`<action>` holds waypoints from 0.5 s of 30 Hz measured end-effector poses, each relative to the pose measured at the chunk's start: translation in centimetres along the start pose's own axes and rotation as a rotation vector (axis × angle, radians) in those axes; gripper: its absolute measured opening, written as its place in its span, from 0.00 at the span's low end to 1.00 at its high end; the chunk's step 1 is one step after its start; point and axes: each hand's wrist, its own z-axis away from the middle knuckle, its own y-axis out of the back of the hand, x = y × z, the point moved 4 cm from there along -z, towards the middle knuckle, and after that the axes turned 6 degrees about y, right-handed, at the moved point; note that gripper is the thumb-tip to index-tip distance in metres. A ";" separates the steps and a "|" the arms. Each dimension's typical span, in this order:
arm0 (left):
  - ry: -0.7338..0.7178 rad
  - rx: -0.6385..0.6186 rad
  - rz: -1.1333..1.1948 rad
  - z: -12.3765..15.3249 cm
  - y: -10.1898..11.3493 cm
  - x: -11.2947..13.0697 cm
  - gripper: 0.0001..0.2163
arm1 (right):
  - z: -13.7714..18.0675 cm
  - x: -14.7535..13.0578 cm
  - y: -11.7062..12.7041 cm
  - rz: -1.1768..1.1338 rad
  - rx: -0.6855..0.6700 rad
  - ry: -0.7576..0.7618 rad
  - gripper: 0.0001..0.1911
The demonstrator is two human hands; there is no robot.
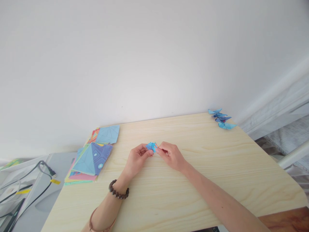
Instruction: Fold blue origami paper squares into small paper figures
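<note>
One fold (151, 147): small, blue, orange at its right end; held over the middle of the table (156, 199); cannot tell whether touching the wood.
Left hand (136, 159): grasping the fold's left end, thumb at the near side, fingers curled behind; forearm reaching in from the table's near edge and angled rightward.
Right hand (172, 156): pinching the fold's right end between thumb and bent index finger, other fingers tucked toward the palm; forearm slanting in from the table's near right side.
Grip: both sets of fingertips closed on the fold, one at each end, with its middle left bare between them.
Bands: two, both on the left arm; dark beads (118, 192) at the wrist, thin brown cord farther down the forearm.
Winged shapes (223, 120): blue, three or four, overlapping too much for a sure count; bunched at the table's far right corner.
Sheets (90, 161): many, stacked and uncounted; along the table's left edge, two bluish creased ones on top.
Tags (55, 181): two, yellow, on cables (51, 171) beyond the table's left edge.
</note>
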 end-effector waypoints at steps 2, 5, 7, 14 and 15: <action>0.000 -0.001 -0.004 0.0 -0.1 0.0 0.11 | -0.1 0.0 0.1 0.007 0.007 0.002 0.16; -0.005 -0.014 -0.008 0.0 -0.2 0.1 0.11 | -0.1 0.2 0.1 0.020 0.022 -0.009 0.15; -0.006 -0.031 -0.024 0.1 -0.3 0.2 0.12 | -0.1 0.2 0.1 0.021 0.033 -0.018 0.15; -0.017 -0.034 -0.063 0.1 -0.1 0.0 0.09 | 0.1 -0.1 -0.4 0.017 -0.048 -0.032 0.13; -0.013 -0.043 -0.064 0.1 -0.1 0.0 0.09 | 0.1 -0.1 -0.4 0.026 -0.054 -0.025 0.14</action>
